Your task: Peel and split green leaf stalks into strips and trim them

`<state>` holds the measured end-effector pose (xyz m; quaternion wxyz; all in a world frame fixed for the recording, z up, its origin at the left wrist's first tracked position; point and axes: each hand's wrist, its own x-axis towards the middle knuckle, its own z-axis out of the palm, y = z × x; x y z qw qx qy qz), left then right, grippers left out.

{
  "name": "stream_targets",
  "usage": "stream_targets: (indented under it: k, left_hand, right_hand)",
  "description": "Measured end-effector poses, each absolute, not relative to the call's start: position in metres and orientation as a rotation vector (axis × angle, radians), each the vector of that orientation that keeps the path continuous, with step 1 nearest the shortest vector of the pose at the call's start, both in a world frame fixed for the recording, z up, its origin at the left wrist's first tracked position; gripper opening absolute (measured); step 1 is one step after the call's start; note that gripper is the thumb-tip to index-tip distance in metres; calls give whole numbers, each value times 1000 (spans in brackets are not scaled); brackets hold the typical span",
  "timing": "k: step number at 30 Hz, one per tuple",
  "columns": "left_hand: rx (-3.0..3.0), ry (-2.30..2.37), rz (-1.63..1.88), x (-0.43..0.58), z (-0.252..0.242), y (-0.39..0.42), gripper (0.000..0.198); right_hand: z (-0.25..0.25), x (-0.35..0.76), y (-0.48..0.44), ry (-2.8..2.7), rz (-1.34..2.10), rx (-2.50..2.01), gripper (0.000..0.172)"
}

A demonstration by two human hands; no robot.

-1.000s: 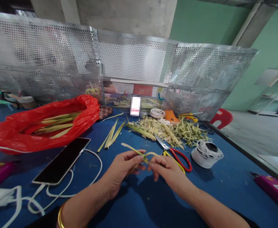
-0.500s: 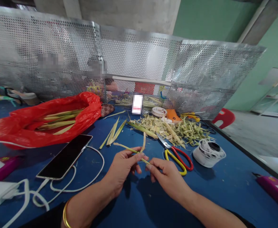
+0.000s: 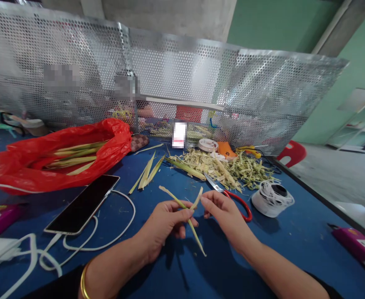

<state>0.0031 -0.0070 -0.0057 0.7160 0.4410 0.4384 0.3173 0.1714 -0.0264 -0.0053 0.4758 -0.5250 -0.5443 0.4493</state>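
Left hand [image 3: 171, 216] is anchoring crossed leaf strips [image 3: 196, 237] in a pinch. Right hand [image 3: 223, 209] is switching from their lower end to the upturned one, grasp unclear.

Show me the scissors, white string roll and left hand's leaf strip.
Scissors [image 3: 215, 184]: head view, on the blades.
White string roll [image 3: 268, 204]: head view, on its side.
Leaf strip [image 3: 196, 237]: head view, on its lower length.
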Motion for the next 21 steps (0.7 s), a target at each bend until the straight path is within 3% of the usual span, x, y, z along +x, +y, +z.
stream_targets:
  k: [3, 9, 12, 16, 19, 21]
  left_hand:
    - [1027, 942, 617, 5, -8, -9, 38]
    - [1125, 969, 586, 6, -8, -9, 32]
    - [1124, 1022, 560, 7, -5, -11, 29]
    - [1244, 983, 416, 11, -10, -18, 23]
    - [1370, 916, 363, 14, -16, -22, 24]
    - [1405, 917, 360, 15, -17, -23, 32]
  right_hand:
    - [-6, 172, -24, -1243, 1280, -1204, 29]
    - [-17, 168, -23, -1271, 1130, -1218, 29]
    - [-17, 173, -22, -1431, 799, -1300, 14]
    - [-6, 175, -28, -1745, 247, -1321, 22]
    - [0, 168, -33, -1911, 467, -1286, 4]
    - [0, 163, -34, -1853, 644, -1259, 15]
